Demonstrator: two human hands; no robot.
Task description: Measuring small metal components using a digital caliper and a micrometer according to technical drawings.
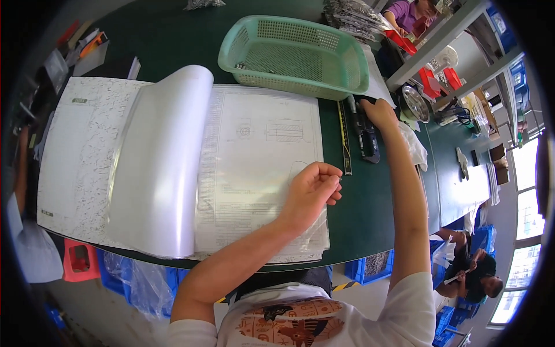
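Note:
My left hand is above the right edge of the drawing sheet, its thumb and fingers pinched on a small metal part that barely shows. My right arm reaches across the table to a black and silver micrometer. My right hand is closed around the far end of this tool, its fingertips partly hidden. Left of the micrometer, a narrow ruler with yellow markings lies on the green tabletop. The sheet, in a clear sleeve, shows a technical part drawing.
Beyond the drawing stands a green perforated basket with a few small metal pieces inside. A turned-back plastic sleeve curls up on the left. Metal shelf posts and a round metal bowl are at right. Other people sit farther off.

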